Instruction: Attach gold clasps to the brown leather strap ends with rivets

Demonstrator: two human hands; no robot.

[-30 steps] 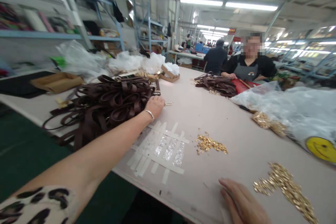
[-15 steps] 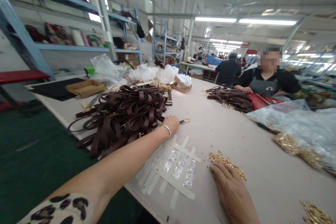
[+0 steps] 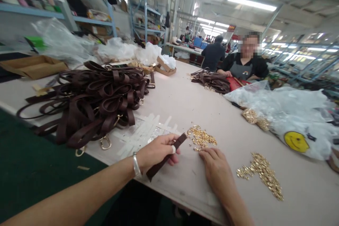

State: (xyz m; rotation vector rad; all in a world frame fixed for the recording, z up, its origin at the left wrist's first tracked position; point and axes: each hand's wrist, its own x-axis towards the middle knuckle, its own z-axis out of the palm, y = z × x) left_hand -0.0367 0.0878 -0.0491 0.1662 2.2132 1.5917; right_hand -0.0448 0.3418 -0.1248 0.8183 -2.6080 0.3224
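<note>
Left hand [image 3: 157, 151]: grasping a dark-brown, leather-like strap [image 3: 159, 166] between thumb and fingers, its narrow end projecting towards the small gold-coloured hardware [image 3: 202, 137], probably so that this end is lying free and within reach of the other hand.

Right hand [image 3: 217, 169]: bending low over the pile's near edge, fingertips beside loose pieces, probably for picking or sorting; whether it is pinching one, I cannot tell.

Strap heap [image 3: 103, 100]: sprawling at the left in smooth, flat loops, metal oval rings [image 3: 106, 143] dangling over the table edge.

Second hardware pile [image 3: 265, 172]: spreading shiny, elongated links beyond the right hand.

Pale tape strips [image 3: 137, 136]: criss-crossing clear plastic on the matte tabletop [image 3: 180, 107].
</note>
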